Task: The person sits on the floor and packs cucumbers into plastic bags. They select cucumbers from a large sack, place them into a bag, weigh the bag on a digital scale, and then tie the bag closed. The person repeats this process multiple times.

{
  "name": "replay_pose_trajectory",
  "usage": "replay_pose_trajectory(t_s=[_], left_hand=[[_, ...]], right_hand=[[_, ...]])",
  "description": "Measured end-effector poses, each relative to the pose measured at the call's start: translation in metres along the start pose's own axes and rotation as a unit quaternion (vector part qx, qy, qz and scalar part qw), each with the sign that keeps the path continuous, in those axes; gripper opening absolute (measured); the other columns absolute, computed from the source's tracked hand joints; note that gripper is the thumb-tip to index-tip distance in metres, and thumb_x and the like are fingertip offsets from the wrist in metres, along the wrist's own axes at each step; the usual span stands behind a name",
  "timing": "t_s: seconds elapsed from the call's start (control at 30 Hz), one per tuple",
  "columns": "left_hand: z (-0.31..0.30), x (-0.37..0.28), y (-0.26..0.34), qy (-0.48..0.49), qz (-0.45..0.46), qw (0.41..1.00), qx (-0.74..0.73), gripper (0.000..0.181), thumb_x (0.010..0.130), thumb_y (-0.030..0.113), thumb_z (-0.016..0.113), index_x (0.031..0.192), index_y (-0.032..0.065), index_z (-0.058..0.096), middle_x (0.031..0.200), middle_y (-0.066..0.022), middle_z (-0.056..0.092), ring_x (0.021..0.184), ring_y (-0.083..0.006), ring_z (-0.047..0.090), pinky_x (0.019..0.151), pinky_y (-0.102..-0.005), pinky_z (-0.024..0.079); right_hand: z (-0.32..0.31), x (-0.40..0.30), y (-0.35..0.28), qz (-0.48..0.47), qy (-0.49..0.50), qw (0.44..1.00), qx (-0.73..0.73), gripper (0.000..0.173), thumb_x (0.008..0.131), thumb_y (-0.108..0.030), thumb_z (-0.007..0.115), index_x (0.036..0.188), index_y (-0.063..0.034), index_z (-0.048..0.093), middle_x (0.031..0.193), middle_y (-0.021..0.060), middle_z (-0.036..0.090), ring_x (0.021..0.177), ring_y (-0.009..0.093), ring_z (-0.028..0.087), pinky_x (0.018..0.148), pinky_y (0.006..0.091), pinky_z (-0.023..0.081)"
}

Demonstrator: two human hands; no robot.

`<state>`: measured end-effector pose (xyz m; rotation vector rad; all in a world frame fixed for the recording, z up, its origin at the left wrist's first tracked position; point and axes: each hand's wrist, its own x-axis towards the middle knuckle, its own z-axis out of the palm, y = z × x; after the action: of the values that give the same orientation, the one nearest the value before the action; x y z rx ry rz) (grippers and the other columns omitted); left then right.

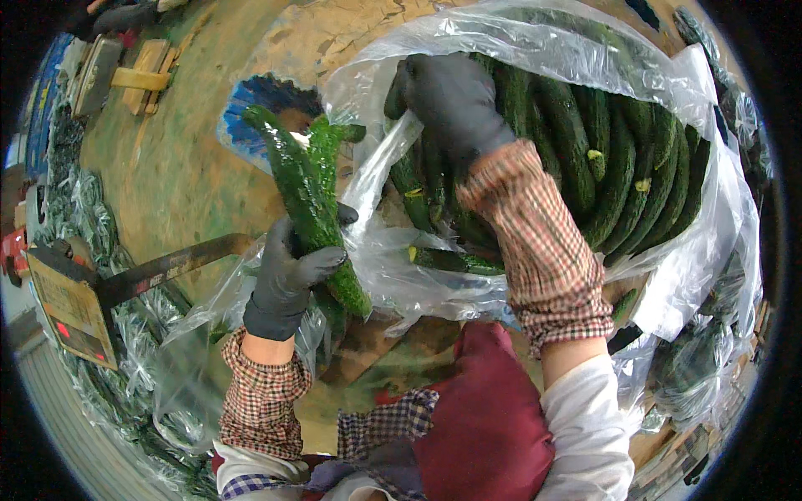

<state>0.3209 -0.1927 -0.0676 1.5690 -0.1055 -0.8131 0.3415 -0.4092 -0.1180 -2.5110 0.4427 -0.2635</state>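
Note:
My left hand [288,269], in a dark glove, grips a bundle of long green cucumbers [307,194] upright left of a large clear plastic bag [382,269]. At least two show, and the glove hides part of them. My right hand [451,100], gloved too, is curled at the far left of the bag's mouth, over the cucumber pile [570,144]. A dark green end shows beside its fingers, but what they hold is hidden. The piled cucumbers lie mostly side by side. One cucumber [454,260] lies crosswise near the bag's front edge.
At the left, a scale's display head [72,307] bearing writing stands on a dark arm [178,266]. Filled clear bags [88,206] line the left side, and another filled bag [695,369] is at the right. Wooden pieces [144,78] lie on the floor at upper left.

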Motion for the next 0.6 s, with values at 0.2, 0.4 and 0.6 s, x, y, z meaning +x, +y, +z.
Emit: replay_pose_trajectory(t_s=[0.2, 0.4, 0.6], left_hand=[[0.012, 0.002, 0.011, 0.003, 0.022, 0.998, 0.056, 0.034, 0.054, 0.007, 0.060, 0.086, 0.0003, 0.051, 0.078, -0.0044, 0.053, 0.065, -0.0109, 0.048, 0.060, -0.0231, 0.040], [-0.002, 0.004, 0.007, 0.038, -0.025, 0.997, 0.058, 0.036, 0.053, 0.012, 0.063, 0.085, 0.0007, 0.051, 0.073, -0.0033, 0.051, 0.064, -0.0107, 0.048, 0.057, -0.0223, 0.040], [-0.001, 0.014, 0.012, 0.029, -0.031, 0.992, 0.122, 0.038, 0.054, 0.013, 0.065, 0.086, 0.0008, 0.049, 0.071, -0.0027, 0.050, 0.064, -0.0107, 0.049, 0.058, -0.0233, 0.040]], right_hand=[[0.005, 0.010, 0.012, 0.015, -0.116, 0.990, -0.075, 0.043, 0.073, -0.049, 0.036, 0.067, -0.0158, 0.061, 0.056, 0.0061, 0.055, 0.059, 0.024, 0.055, 0.061, 0.0327, 0.042], [0.014, -0.011, 0.029, 0.000, 0.119, 0.935, 0.333, 0.032, 0.061, -0.027, 0.060, 0.085, -0.0055, 0.056, 0.084, 0.0117, 0.056, 0.078, 0.024, 0.053, 0.070, 0.0320, 0.041], [0.006, -0.043, 0.038, 0.136, 0.086, 0.927, 0.340, 0.036, 0.063, -0.026, 0.058, 0.092, -0.0054, 0.049, 0.079, 0.0100, 0.054, 0.069, 0.022, 0.051, 0.061, 0.0290, 0.039]])
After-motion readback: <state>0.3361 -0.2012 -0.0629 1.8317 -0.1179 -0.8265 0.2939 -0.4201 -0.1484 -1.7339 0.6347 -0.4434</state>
